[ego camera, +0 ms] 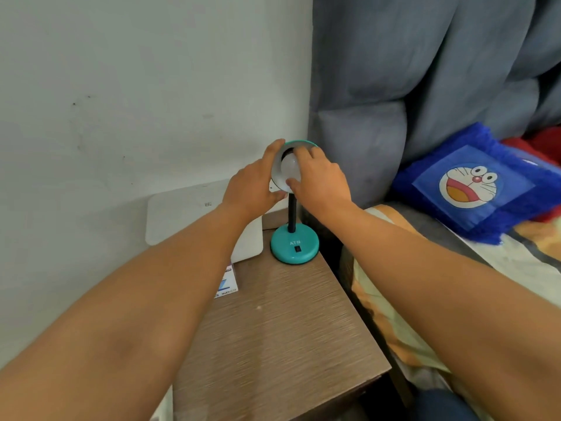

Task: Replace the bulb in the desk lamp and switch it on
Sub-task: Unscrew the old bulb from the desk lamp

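A teal desk lamp stands at the back of the wooden bedside table (282, 329); its round base (294, 244) carries a black switch (297, 248) and a black stem rises to the shade (299, 144). The shade is tipped toward me, white inside. My left hand (253, 185) grips the shade's left rim. My right hand (318, 180) has its fingers and thumb around the white bulb (289, 168) that sits inside the shade. The bulb is unlit.
A white box (247, 243) stands left of the lamp base, with a printed bulb carton (227, 282) in front of it at the table's left edge. A wall is behind. To the right is a bed with a grey headboard (379, 123) and a blue cartoon cushion (473, 183).
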